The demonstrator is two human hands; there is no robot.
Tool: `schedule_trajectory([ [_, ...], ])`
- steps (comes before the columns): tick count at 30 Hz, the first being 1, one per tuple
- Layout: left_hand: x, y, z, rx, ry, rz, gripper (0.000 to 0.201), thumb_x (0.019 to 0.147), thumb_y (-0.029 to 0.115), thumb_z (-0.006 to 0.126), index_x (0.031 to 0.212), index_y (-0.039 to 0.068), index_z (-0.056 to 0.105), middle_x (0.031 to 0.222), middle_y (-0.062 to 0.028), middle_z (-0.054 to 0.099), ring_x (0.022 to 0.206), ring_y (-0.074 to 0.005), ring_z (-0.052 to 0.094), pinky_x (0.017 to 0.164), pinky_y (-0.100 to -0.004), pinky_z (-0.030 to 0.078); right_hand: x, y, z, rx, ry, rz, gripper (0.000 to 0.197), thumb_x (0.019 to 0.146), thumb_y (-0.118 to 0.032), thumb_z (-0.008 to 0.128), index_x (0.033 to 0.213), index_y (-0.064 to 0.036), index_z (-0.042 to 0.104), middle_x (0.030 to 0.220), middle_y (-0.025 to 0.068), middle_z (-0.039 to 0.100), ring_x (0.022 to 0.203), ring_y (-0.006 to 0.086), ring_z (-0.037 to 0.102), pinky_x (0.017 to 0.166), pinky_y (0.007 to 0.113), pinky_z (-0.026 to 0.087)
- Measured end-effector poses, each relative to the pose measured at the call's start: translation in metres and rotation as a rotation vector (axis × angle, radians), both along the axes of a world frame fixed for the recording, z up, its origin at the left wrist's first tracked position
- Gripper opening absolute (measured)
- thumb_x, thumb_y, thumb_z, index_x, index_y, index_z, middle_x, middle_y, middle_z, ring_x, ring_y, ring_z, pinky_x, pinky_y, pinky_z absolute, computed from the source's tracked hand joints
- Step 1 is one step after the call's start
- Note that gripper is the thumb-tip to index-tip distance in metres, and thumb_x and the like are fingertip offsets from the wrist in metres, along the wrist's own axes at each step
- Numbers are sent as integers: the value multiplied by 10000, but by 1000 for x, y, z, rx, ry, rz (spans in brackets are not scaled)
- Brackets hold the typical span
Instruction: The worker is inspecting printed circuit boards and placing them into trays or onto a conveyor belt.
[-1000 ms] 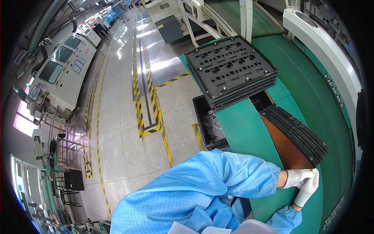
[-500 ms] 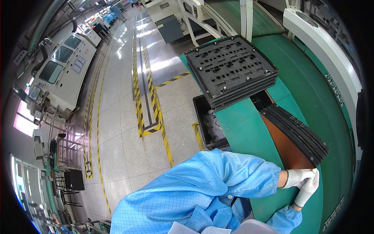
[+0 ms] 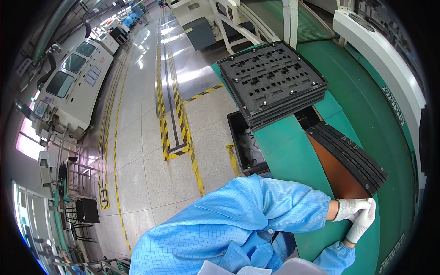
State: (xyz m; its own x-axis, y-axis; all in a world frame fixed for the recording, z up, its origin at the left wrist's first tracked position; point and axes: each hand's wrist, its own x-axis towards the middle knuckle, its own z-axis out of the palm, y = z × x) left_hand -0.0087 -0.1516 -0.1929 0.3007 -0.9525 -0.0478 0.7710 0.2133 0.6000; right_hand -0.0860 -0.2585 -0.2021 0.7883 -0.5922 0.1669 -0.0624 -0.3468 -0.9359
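My left hand (image 3: 347,209) and my right hand (image 3: 362,225), both in white knit gloves, meet beside the lower end of a tilted stack of black plates (image 3: 348,158). The fingers of both look curled and pressed together. They overlap, so anything between them is hidden. The plates lean in a row with screw heads along their edges, next to a brown panel (image 3: 333,176). Farther off lies a flat stack of black fixture trays (image 3: 272,82), with cut-out slots and metal pins on top.
Both stacks rest on a green work surface (image 3: 286,142), beside a green conveyor (image 3: 394,151). A black bin (image 3: 236,137) with pale pieces inside stands at the left edge. Yellow-black tape (image 3: 185,133) marks the floor. White machines (image 3: 75,75) line the far left.
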Motion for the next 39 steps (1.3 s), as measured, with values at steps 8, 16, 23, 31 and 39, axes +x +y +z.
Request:
schedule_trajectory([
  [8, 2, 5, 5, 17, 7, 0, 357, 889, 274, 455, 1182, 78, 506, 1132, -156, 580, 1056, -276, 584, 894, -416, 477, 3, 4, 3, 21, 9, -35, 273, 997, -140, 413, 1141, 38, 561, 954, 58, 605, 851, 115, 563, 749, 239, 464],
  [16, 1, 7, 6, 23, -10, 11, 353, 893, 280, 444, 1179, 83, 508, 1128, -153, 581, 1054, -273, 584, 890, -414, 478, 0, -2, -2, 2, 9, -2, 307, 1001, -196, 443, 1202, 19, 533, 987, 55, 593, 853, 105, 591, 722, 225, 499],
  [23, 1, 2, 1, 15, -33, -7, 362, 903, 299, 418, 1191, 91, 491, 1131, -163, 573, 1066, -285, 574, 900, -425, 472, -1, -7, -6, 43, 14, 25, 310, 1000, -190, 444, 1210, 22, 528, 994, 59, 592, 873, 109, 591, 734, 228, 502],
  [31, 0, 2, 0, 11, -32, 8, 389, 902, 306, 420, 1219, 88, 476, 1156, -175, 560, 1089, -301, 564, 910, -440, 470, 2, 4, 2, 44, 17, -36, 281, 998, -139, 413, 1161, 41, 555, 955, 61, 601, 851, 117, 564, 747, 237, 462],
  [39, 1, 0, -1, 19, -28, 2, 390, 897, 295, 436, 1222, 83, 471, 1159, -185, 558, 1090, -307, 564, 913, -455, 469, 1, 0, -1, 40, 11, -10, 283, 998, -159, 428, 1171, 31, 548, 962, 53, 598, 845, 109, 575, 729, 232, 480],
])
